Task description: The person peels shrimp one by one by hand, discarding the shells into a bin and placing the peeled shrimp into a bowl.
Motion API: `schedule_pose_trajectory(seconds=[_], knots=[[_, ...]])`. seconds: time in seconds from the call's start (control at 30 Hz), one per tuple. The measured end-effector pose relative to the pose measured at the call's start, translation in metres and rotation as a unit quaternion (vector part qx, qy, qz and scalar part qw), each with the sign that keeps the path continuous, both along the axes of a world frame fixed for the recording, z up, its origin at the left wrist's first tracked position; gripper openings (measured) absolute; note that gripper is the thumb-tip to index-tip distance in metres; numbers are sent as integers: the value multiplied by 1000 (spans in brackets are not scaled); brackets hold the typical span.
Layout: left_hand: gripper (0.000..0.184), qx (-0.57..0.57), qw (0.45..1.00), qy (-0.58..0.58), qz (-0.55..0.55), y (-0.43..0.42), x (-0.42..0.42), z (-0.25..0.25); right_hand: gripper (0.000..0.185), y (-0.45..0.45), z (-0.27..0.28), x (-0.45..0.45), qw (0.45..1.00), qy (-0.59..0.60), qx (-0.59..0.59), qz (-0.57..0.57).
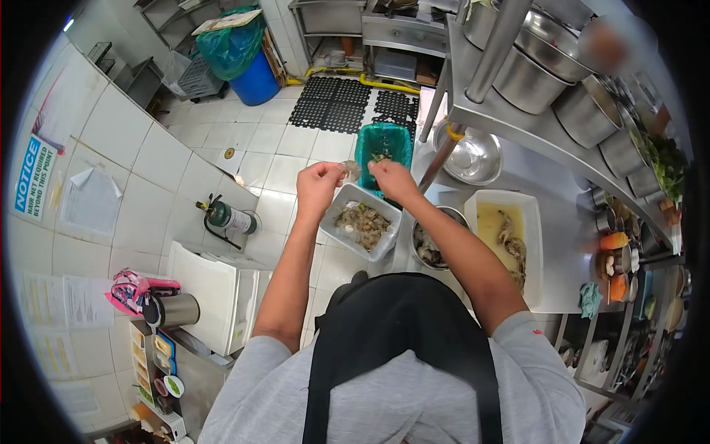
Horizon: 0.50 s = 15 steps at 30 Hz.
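Note:
My left hand (pixel 319 189) pinches a greyish, translucent shrimp (pixel 350 172) between thumb and fingers, above a white plastic tub. That tub (pixel 334 231) holds a pile of shrimp (pixel 362 224). To the right, my right hand (pixel 393 180) has its fingertips pressed together over the near edge of a bin lined with a green bag (pixel 362 152); what they hold, if anything, is too small to make out. Under my right forearm sits a steel bowl with more shrimp (pixel 427 250). Beside it, a rectangular white container (pixel 530 244) holds yellowish liquid and whole shrimp (pixel 512 240).
A wide steel bowl (pixel 473 159) stands on the steel counter (pixel 566 255) under a shelf (pixel 510 122) of metal pots. A shelf post (pixel 436 169) rises close to my right hand. A fire extinguisher (pixel 225 217) and a blue barrel (pixel 255 80) stand at the left.

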<state>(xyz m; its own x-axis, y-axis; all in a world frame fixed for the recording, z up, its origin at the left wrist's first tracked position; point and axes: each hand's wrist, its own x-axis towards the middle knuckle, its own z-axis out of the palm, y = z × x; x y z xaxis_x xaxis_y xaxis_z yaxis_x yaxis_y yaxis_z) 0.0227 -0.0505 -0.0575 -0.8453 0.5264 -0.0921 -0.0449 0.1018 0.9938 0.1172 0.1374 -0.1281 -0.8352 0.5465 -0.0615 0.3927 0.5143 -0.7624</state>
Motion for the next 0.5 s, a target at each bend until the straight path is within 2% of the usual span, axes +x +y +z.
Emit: schedule_pose_trajectory(seconds=[0.13, 0.23, 0.33, 0.4, 0.43, 0.5], knots=[[18, -33, 999, 3, 10, -1, -7, -22, 35, -4, -16, 10, 995, -46, 68, 63], [17, -23, 999, -25, 4, -2, -4, -29, 39, -9, 1, 10, 993, 15, 83, 85], [18, 15, 995, -98, -24, 2, 0, -28, 31, -19, 33, 4, 985, 84, -98, 114], [21, 48, 985, -154, -56, 4, 2, -28, 29, -13, 38, 0, 983, 82, -105, 126], [21, 29, 988, -126, -89, 4, 2, -32, 28, -12, 41, -1, 982, 81, -108, 134], [22, -11, 986, -71, -152, 2, 3, -38, 23, -14, 51, 3, 988, 86, -40, 123]])
